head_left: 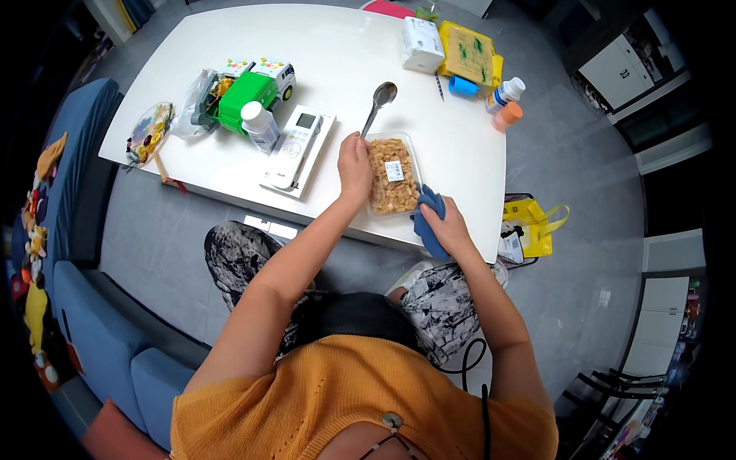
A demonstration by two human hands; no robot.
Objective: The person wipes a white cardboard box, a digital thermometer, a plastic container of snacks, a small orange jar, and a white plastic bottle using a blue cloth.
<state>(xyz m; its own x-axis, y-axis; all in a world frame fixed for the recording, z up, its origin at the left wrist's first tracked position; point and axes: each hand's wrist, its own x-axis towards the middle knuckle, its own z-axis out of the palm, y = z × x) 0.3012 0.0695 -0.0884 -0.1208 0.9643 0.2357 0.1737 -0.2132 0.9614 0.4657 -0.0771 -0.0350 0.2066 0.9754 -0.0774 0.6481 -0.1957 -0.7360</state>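
The clear box (393,173) of brown snack bits was near the front edge of the white table (337,50). It looked light, but its thin, smooth sides might bend or slip, so a soft hold low on both long sides seemed best. The hands were apart. The left hand (355,170) touched the box's left side; I could not tell if it gripped the box or the spoon (386,94). The right hand (451,228) squeezed a blue cloth (431,218) against the near right corner.
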